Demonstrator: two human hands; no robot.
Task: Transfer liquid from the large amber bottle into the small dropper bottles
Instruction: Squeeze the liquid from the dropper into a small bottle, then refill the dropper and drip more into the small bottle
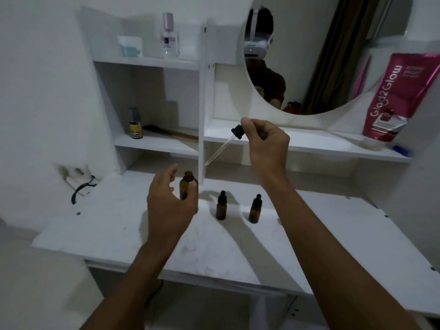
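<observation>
The large amber bottle point(187, 185) stands uncapped on the white tabletop point(123, 225). My left hand point(167, 203) wraps loosely around its left side, fingers curled; its lower part is hidden behind the hand. My right hand point(263, 140) is raised above and to the right and pinches the black bulb of a glass dropper point(228, 142). The pipette slants down to the left, its tip above the open bottle and off to its right. Two small amber dropper bottles point(221, 208) point(255, 209) stand capped to the right of the large one.
White shelves rise behind the tabletop, holding a small yellow-labelled bottle point(135, 123), a clear spray bottle point(170, 35) and a pink pouch point(392, 96). A round mirror point(309, 55) hangs above. A black cable point(79, 190) lies at the left by a wall socket.
</observation>
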